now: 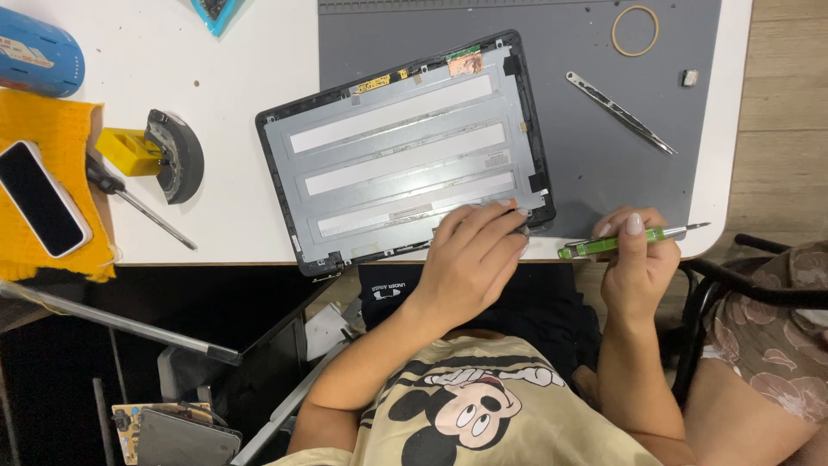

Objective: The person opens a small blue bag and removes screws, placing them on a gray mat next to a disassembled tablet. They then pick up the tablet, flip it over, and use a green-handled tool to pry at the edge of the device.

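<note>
Your right hand (636, 259) grips the green screwdriver (628, 241), lying near-level, tip pointing right; your left hand (473, 259) presses the tilted screen panel's (405, 151) lower-right corner, fingers bent.

Left hand (473, 259) is down flat-ish, palm under, fingers curled and pressing at their tips, wrist bent and forearm angling back toward the body. Right hand (634, 259) sits just beside it, fingers pinched closed in a pen-like grip, thumb on top, forearm running straight back.
</note>
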